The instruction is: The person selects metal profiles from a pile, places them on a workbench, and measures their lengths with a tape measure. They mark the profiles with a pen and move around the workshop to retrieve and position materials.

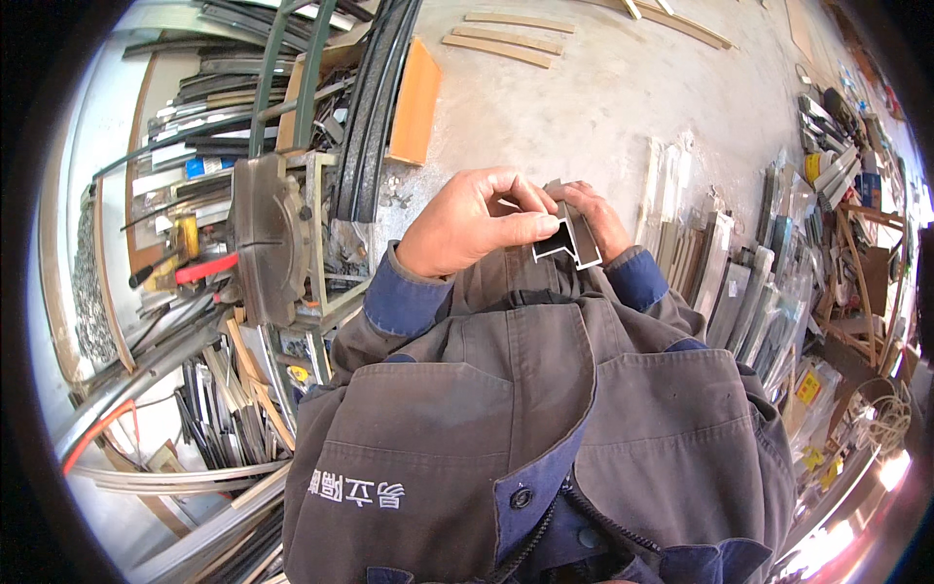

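With our left hand (475, 222) we pinch the metal profile (585, 243) in front of us, its hollow end facing our way, perhaps for viewing; our right hand (599, 220) curls round its right side, likely steadying it. Further right, long strips (715, 248) sit grouped, presumably for order.

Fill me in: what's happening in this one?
A person in a dark work jacket with blue cuffs is holding a dark, channelled profile with a pale cut end in front of the body. The left hand has thumb and fingers at one side of it; the right hand holds it from the other. Long strips stand bunched to the right, and a metal machine is on the left.
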{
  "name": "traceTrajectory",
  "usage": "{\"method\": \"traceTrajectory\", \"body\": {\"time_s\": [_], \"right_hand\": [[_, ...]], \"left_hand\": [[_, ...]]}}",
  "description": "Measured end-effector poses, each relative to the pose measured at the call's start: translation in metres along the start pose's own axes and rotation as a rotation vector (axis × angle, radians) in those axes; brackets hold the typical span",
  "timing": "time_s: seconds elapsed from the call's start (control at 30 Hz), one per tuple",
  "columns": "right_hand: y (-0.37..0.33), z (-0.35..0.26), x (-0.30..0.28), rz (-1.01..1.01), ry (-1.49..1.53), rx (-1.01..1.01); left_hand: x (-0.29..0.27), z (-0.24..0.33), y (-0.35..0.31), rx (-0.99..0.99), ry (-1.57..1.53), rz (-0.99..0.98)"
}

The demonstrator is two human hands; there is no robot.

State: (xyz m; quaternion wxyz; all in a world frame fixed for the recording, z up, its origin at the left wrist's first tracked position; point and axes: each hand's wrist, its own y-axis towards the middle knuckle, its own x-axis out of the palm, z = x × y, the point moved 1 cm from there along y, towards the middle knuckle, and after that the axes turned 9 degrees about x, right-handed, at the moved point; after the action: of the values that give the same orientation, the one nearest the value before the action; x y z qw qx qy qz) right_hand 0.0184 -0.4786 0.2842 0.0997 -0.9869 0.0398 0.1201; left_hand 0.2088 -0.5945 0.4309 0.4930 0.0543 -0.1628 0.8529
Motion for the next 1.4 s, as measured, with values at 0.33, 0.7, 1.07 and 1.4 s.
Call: {"method": "traceTrajectory", "body": {"time_s": [0.33, 0.7, 1.07, 1.4], "right_hand": [[0.098, 0.009, -0.09, 0.195, -0.143, -0.02], [0.227, -0.041, -0.192, 0.669, -0.044, 0.333], [0.297, -0.03, -0.321, 0.812, 0.637, 0.179], [0.329, -0.012, -0.504, 0.663, 0.817, 0.23]], "left_hand": [[-0.041, 0.027, 0.175, 0.081, 0.113, -0.146], [-0.099, 0.075, 0.401, 0.417, 0.047, -0.345], [-0.057, 0.084, 0.548, 0.398, 0.526, -0.314], [-0.015, 0.086, 0.684, 0.263, 0.789, -0.209]]}}
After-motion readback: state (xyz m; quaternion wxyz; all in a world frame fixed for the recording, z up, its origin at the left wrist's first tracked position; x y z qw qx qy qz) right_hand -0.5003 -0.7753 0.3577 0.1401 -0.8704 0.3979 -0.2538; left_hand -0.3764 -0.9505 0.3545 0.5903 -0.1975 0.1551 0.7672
